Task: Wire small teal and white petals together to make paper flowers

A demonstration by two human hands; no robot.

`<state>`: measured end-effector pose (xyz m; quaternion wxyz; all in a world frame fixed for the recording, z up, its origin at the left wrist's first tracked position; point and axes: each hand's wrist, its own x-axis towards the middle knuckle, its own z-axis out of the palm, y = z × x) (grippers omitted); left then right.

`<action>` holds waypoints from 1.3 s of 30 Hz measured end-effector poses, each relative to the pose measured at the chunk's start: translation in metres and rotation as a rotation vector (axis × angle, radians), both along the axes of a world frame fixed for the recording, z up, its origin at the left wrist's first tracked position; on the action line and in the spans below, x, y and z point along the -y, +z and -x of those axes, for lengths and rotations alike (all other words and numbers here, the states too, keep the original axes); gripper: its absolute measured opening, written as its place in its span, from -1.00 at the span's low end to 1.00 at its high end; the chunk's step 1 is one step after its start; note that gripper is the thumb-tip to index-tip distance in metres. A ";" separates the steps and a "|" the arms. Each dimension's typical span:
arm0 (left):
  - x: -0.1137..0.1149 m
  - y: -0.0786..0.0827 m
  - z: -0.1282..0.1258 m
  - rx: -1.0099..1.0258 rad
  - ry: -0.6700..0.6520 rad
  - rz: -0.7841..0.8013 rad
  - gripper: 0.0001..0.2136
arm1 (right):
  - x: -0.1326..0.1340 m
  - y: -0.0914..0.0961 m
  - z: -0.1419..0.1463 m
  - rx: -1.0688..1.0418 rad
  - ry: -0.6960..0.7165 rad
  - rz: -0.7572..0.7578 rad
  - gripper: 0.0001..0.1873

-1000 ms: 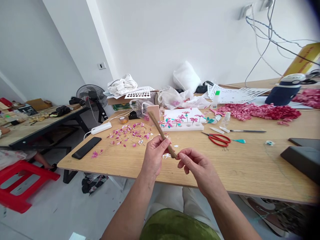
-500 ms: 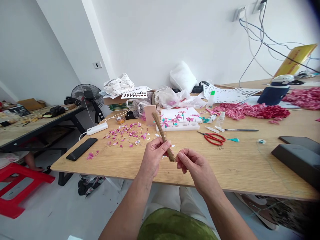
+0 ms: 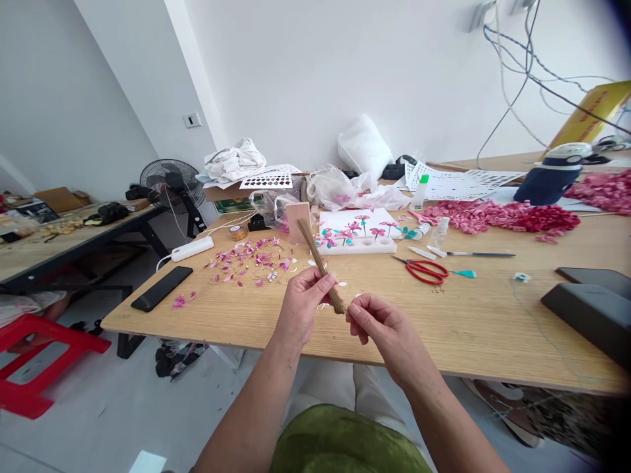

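Note:
My left hand is closed around a bundle of thin, straight brown wires, held tilted above the table's front part. The bundle's upper end leans to the left and its lower end points toward my right hand. The thumb and forefinger of that hand pinch together at the bundle's lower tip; whatever lies between them is too small to make out. Just behind the bundle stands a white foam block bearing several pink flowers with teal parts.
Loose pink petals and a black phone lie to the left. Red-handled scissors, a small clear bottle and a brush are on the right. Dark grey boxes sit near the right edge.
My right hand's fingertips have come slightly closer to the bundle's lower end. The left hand keeps its hold, and the view has shifted a little.

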<state>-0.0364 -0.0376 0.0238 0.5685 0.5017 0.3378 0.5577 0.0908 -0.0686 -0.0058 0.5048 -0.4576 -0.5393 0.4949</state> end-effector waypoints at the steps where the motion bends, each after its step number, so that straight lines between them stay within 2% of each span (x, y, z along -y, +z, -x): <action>1: 0.000 0.000 0.001 -0.002 -0.001 0.001 -0.83 | 0.000 0.000 0.000 -0.002 0.000 0.001 -0.73; 11: 0.001 -0.002 0.004 -0.070 -0.003 0.026 -0.82 | 0.001 -0.001 -0.002 -0.062 -0.080 -0.036 -0.77; 22: 0.002 -0.004 0.006 -0.074 -0.012 0.028 -0.82 | 0.002 -0.004 -0.002 -0.025 -0.080 -0.092 -0.77; 31: 0.004 -0.004 0.003 0.148 -0.130 0.111 -0.88 | -0.001 -0.006 0.001 -0.101 -0.079 -0.072 -0.76; 39: 0.006 -0.005 0.001 0.237 -0.187 0.135 -0.87 | -0.001 -0.007 0.002 -0.269 -0.045 0.043 -0.74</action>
